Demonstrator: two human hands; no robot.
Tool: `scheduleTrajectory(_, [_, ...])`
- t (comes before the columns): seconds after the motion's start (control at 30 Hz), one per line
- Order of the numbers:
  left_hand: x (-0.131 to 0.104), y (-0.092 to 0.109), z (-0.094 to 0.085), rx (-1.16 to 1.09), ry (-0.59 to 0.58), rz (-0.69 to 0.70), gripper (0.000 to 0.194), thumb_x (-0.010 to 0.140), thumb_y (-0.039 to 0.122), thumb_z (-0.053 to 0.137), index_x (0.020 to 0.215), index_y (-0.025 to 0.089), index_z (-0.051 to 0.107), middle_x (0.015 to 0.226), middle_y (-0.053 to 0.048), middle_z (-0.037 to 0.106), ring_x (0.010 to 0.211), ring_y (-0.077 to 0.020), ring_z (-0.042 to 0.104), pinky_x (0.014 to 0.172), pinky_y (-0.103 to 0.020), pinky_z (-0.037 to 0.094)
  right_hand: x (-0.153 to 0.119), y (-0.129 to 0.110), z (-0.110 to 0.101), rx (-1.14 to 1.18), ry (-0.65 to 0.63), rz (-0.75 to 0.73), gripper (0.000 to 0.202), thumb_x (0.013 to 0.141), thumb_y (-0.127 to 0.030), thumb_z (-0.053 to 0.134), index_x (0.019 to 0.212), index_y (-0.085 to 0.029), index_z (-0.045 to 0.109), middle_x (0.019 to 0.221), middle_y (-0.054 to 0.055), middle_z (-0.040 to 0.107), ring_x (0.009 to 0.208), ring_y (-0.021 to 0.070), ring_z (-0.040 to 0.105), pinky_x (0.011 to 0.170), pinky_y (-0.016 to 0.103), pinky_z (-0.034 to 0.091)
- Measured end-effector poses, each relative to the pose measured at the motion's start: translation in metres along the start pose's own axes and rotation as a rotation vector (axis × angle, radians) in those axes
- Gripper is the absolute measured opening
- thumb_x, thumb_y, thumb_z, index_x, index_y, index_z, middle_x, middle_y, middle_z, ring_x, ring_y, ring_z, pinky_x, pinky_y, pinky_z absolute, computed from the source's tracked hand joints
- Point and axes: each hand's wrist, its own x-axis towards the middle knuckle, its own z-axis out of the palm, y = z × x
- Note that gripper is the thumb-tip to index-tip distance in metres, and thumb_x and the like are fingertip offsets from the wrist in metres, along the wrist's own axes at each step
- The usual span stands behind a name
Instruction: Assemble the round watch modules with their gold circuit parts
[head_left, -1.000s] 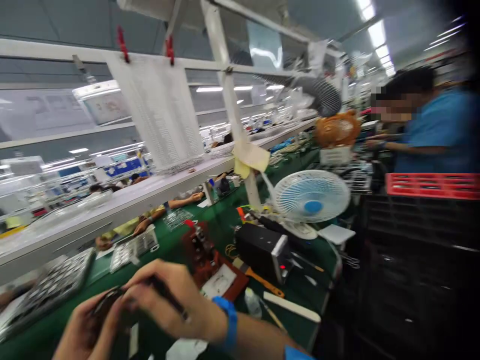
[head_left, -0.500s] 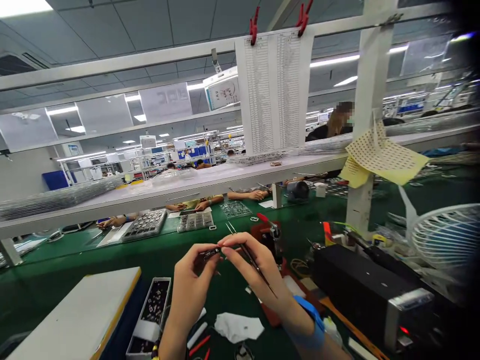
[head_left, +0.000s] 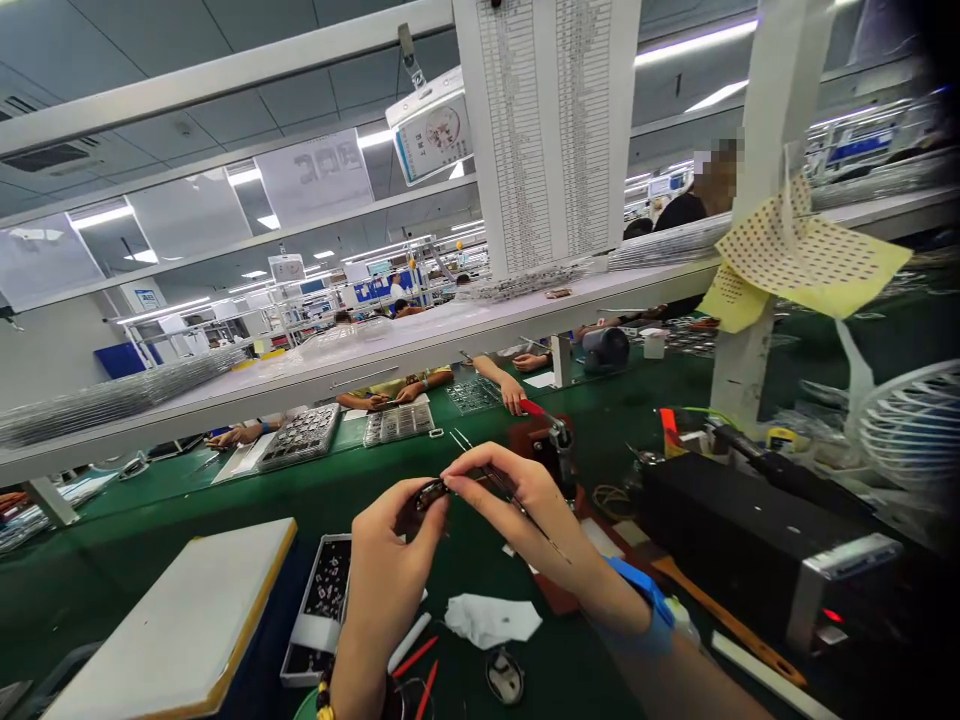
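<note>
My left hand (head_left: 390, 560) pinches a small dark part with shiny spots (head_left: 430, 493) between thumb and fingertips. Its exact kind is too small to tell. Against the part's right end press the thumb and forefinger of my right hand (head_left: 525, 510). A pair of tweezers (head_left: 462, 440) lies across that same hand, tips pointing up and away, the rear end showing beside the wrist. Below both hands, a crumpled white cloth (head_left: 491, 620) and a round metal-rimmed piece (head_left: 504, 677) rest on the green mat.
On the left are a white-topped box (head_left: 172, 620) and a tray of tiny parts (head_left: 328, 580). A red-handled clamp (head_left: 551, 430) stands behind my right hand. A black box (head_left: 765, 530) and a fan (head_left: 915, 425) occupy the right. Co-workers' hands (head_left: 512, 393) show beneath the shelf (head_left: 300, 415).
The view has tilted down and come closer. My right fingertips have shifted slightly on the small part. Across the bench, a co-worker's hand has reached toward the red-handled clamp.
</note>
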Motion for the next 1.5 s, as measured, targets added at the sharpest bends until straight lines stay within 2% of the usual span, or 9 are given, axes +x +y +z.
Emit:
scheduleTrajectory(0.27, [-0.001,0.004,0.000,0.079,0.025,0.016,0.024,0.095,0.041,0.069,0.105,0.021,0.076,0.092,-0.005,0.075,0.080,-0.0193,0.073,0.075,-0.026,0.059,-0.002,0.002,0.001,-0.006,0.014,0.034,0.019,0.099,-0.041,0.068,0.099,-0.022,0.071,0.089,0.000,0.071,0.079,0.0128,0.065,0.071,0.023,0.052])
scheduleTrajectory(0.57, [-0.004,0.000,0.001,0.250,0.073,0.143,0.018,0.098,0.034,0.064,0.109,0.026,0.077,0.100,-0.002,0.077,0.085,-0.0175,0.072,0.080,-0.025,0.057,-0.002,0.004,0.001,-0.014,0.010,0.007,0.019,0.101,-0.039,0.066,0.101,-0.021,0.072,0.089,0.002,0.071,0.079,0.0135,0.065,0.069,0.023,0.052])
scheduleTrajectory(0.77, [-0.004,0.001,0.003,0.333,0.115,0.251,0.019,0.100,0.028,0.062,0.113,0.025,0.075,0.104,-0.002,0.077,0.086,-0.0161,0.072,0.081,-0.025,0.056,-0.002,0.004,0.002,-0.003,0.002,-0.058,0.014,0.101,-0.034,0.065,0.103,-0.022,0.072,0.090,0.001,0.071,0.079,0.0127,0.066,0.069,0.022,0.052])
scheduleTrajectory(1.07, [-0.004,-0.003,0.003,0.477,0.232,0.377,0.016,0.097,0.031,0.066,0.109,0.025,0.075,0.095,0.001,0.077,0.076,-0.0143,0.071,0.074,-0.023,0.054,-0.003,0.000,0.014,-0.145,0.138,-0.237,0.010,0.095,-0.017,0.065,0.101,-0.018,0.073,0.093,0.002,0.075,0.083,0.0128,0.072,0.075,0.022,0.055])
scheduleTrajectory(1.33, [-0.005,-0.004,0.005,0.511,0.301,0.389,0.019,0.096,0.036,0.069,0.109,0.025,0.076,0.093,0.001,0.076,0.074,-0.0134,0.071,0.072,-0.023,0.053,-0.002,0.007,0.020,-0.179,0.202,-0.383,0.011,0.096,-0.015,0.064,0.103,-0.017,0.072,0.099,0.006,0.077,0.091,0.0149,0.075,0.082,0.024,0.060])
scheduleTrajectory(1.5, [-0.006,-0.001,0.008,0.521,0.319,0.386,0.017,0.095,0.034,0.070,0.108,0.025,0.076,0.090,0.002,0.075,0.073,-0.0120,0.071,0.071,-0.021,0.053,-0.002,0.012,0.021,-0.197,0.218,-0.425,0.011,0.096,-0.014,0.064,0.104,-0.017,0.071,0.097,0.005,0.076,0.088,0.0137,0.074,0.081,0.024,0.060])
